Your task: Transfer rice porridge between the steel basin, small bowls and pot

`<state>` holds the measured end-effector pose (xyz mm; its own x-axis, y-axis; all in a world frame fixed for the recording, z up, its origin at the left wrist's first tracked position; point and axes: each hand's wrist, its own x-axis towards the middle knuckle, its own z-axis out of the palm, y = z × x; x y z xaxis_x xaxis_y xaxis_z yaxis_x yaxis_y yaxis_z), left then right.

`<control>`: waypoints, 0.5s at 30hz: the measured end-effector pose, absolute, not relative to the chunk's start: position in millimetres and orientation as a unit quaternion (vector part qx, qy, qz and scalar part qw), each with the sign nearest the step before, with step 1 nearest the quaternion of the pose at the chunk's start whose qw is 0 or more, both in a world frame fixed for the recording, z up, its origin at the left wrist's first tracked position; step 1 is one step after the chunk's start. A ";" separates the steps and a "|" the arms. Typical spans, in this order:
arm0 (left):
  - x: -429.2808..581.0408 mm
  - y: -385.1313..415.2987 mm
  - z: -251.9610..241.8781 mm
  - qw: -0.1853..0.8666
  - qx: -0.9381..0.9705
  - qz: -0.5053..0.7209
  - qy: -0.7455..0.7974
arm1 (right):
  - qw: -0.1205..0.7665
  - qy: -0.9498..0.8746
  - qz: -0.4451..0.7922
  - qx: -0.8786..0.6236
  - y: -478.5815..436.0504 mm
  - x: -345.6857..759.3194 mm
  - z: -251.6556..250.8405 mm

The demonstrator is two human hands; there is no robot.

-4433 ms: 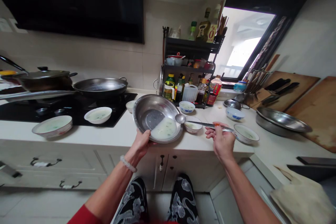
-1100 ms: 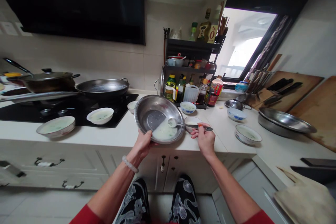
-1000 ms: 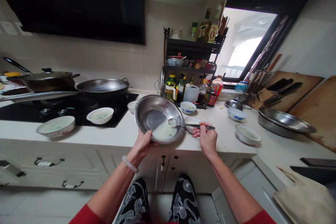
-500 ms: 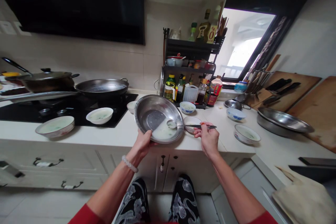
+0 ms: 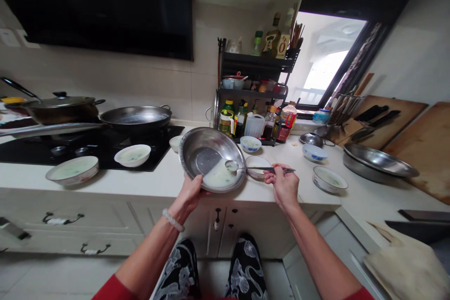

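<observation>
Two hands are at work at the counter's (image 5: 154,182) front edge. The left hand (image 5: 191,192) clamps the steel basin (image 5: 206,150) at its 7 o'clock rim, thumb hooked over the lip and fingers hidden beneath. The basin is tipped toward the person, so the pale liquid (image 5: 218,180) pools against the near wall at about 5 o'clock. The right hand (image 5: 284,186) pinches the far end of the spoon (image 5: 262,168) between thumb and fingertips, the other fingers curled under.

Some seconds ago that hand was out further toward 3 o'clock, with the spoon's head outside the basin rim. Since then the head has come back over the rim from 3 o'clock and gone down into the pool. In the last second it has barely stirred there, while the hand has slid a little back along the handle. Judging by this, another scoop is being gathered from what little liquid remains.

The handle crosses a small white bowl (image 5: 258,175) just beside the basin at 3 o'clock. Further out, patterned bowls sit at 3 o'clock (image 5: 329,180) and 2 o'clock (image 5: 315,152). Two white bowls already holding pale liquid lie at 9 o'clock: one (image 5: 132,155) on the hob's edge and a larger one (image 5: 72,170) well apart. A wok (image 5: 135,116) stands at 10 o'clock and a bottle rack (image 5: 253,63) at 1 o'clock.
</observation>
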<state>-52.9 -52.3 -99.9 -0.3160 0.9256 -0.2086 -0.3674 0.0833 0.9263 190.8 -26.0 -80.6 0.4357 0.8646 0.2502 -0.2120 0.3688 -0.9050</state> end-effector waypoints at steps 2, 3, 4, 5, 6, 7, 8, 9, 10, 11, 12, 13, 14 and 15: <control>-53.3 -51.6 -101.5 0.522 0.273 0.618 0.521 | 0.746 -0.373 0.362 -0.417 -25.5 197.9 -75.1; -53.3 -51.5 -101.9 0.522 0.275 0.616 0.521 | 0.753 -0.368 0.356 -0.413 -25.0 202.4 -72.0; -53.3 -51.6 -102.0 0.521 0.277 0.616 0.522 | 0.760 -0.365 0.350 -0.409 -24.5 207.3 -68.8; -53.2 -51.8 -101.8 0.520 0.277 0.617 0.521 | 0.766 -0.364 0.342 -0.406 -23.9 212.7 -65.7; -53.0 -52.1 -101.5 0.520 0.276 0.619 0.520 | 0.771 -0.364 0.332 -0.404 -23.4 218.2 -62.8; -52.9 -52.4 -101.2 0.519 0.276 0.621 0.518 | 0.775 -0.366 0.319 -0.403 -23.0 223.8 -60.4; -52.8 -52.5 -101.0 0.519 0.275 0.622 0.517 | 0.779 -0.370 0.304 -0.405 -22.8 229.2 -58.7; -52.7 -52.5 -100.9 0.520 0.274 0.623 0.516 | 0.781 -0.375 0.285 -0.409 -22.9 234.3 -57.8; -52.7 -52.4 -100.9 0.521 0.275 0.624 0.514 | 0.782 -0.383 0.264 -0.414 -23.4 238.9 -58.0; -52.8 -52.2 -101.1 0.523 0.276 0.623 0.512 | 0.779 -0.396 0.242 -0.421 -24.5 243.0 -59.4; -53.0 -52.0 -101.3 0.523 0.277 0.622 0.512 | 0.771 -0.413 0.221 -0.430 -26.1 246.4 -61.9; -53.2 -51.8 -101.6 0.524 0.277 0.621 0.513 | 0.760 -0.434 0.203 -0.439 -28.3 249.1 -65.4; -53.4 -51.7 -101.8 0.525 0.274 0.621 0.513 | 0.744 -0.461 0.187 -0.447 -31.0 251.1 -69.7; -53.5 -51.6 -102.0 0.526 0.270 0.623 0.513 | 0.724 -0.491 0.173 -0.452 -34.2 252.4 -74.6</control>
<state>-53.5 -51.6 -102.0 -0.3018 0.9313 -0.2038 -0.3777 0.0795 0.9225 252.4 -34.2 -74.6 0.4584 0.6941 0.5550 0.1937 0.5315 -0.8246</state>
